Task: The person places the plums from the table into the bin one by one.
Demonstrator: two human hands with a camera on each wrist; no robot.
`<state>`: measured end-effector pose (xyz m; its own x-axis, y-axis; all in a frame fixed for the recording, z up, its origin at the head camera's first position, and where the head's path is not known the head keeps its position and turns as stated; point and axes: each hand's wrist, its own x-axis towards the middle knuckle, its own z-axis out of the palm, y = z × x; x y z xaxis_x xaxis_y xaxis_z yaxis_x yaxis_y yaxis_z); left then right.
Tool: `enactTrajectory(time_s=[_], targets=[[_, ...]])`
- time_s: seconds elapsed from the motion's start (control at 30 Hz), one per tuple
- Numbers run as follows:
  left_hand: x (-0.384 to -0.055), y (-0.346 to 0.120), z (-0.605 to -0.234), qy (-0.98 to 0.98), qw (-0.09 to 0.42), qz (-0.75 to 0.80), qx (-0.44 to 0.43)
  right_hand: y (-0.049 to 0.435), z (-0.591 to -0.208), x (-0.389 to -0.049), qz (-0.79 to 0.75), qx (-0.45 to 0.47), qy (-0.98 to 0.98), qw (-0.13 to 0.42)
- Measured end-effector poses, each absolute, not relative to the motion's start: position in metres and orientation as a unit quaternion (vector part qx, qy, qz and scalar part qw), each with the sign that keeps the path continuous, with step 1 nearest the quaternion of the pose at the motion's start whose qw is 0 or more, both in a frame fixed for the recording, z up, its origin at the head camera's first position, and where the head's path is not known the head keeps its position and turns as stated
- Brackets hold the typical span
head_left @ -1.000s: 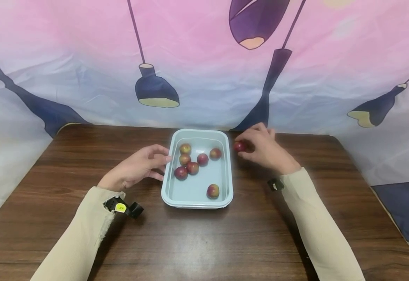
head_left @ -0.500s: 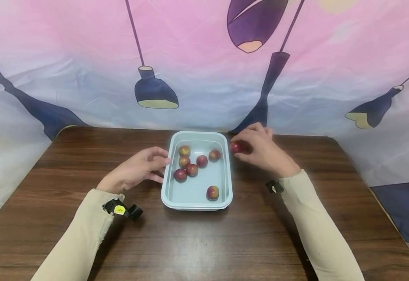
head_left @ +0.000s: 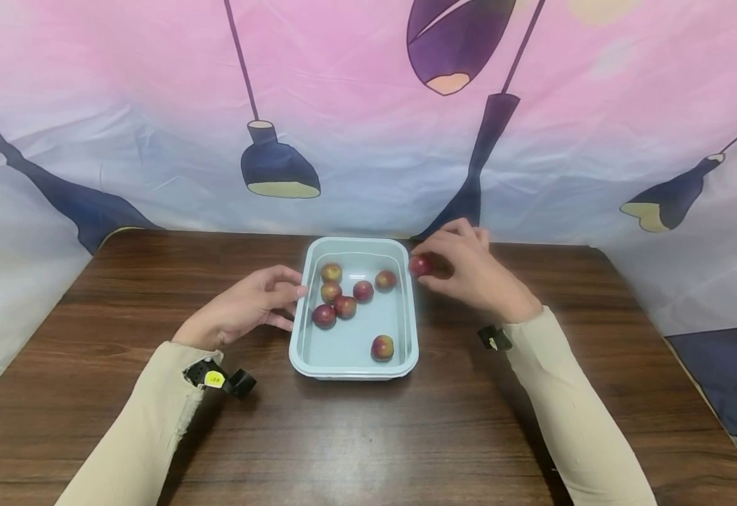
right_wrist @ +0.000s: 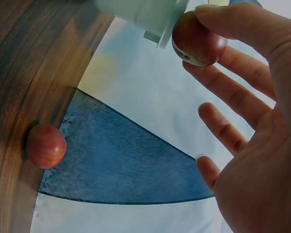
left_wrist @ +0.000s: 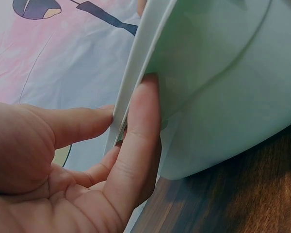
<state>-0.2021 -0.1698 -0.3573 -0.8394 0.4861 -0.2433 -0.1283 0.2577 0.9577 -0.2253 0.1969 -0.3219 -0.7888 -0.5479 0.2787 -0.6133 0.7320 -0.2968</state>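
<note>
A pale blue-green plastic tub (head_left: pixel 353 370) sits on the table with several red and yellow plums inside, one of them (head_left: pixel 382 348) apart near its front. My left hand (head_left: pixel 251 302) pinches the tub's left rim; in the left wrist view the thumb lies on one side of the lip and fingers (left_wrist: pixel 143 111) press the outer wall. Just outside the right rim, my right hand (head_left: pixel 469 270) holds a dark red plum (right_wrist: pixel 199 41) between thumb and fingertips. Another plum (right_wrist: pixel 46 146) rests on the table near its back edge, hidden behind the right hand in the head view.
The dark wood table (head_left: pixel 355 450) runs back to a printed cloth (head_left: pixel 368 140) hanging behind it. Black wrist cameras (head_left: pixel 239 383) are strapped over both sleeves.
My right hand has moved slightly left with its plum, from beside the tub up to its right rim. The left hand keeps its grip on the tub.
</note>
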Motion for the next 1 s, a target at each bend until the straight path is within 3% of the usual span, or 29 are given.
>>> enactTrajectory(time_s=[1.0], targets=[[-0.202, -0.17, -0.358, 0.749, 0.258, 0.599, 0.116, 0.182, -0.318, -0.213, 0.193, 0.339, -0.918, 0.071]])
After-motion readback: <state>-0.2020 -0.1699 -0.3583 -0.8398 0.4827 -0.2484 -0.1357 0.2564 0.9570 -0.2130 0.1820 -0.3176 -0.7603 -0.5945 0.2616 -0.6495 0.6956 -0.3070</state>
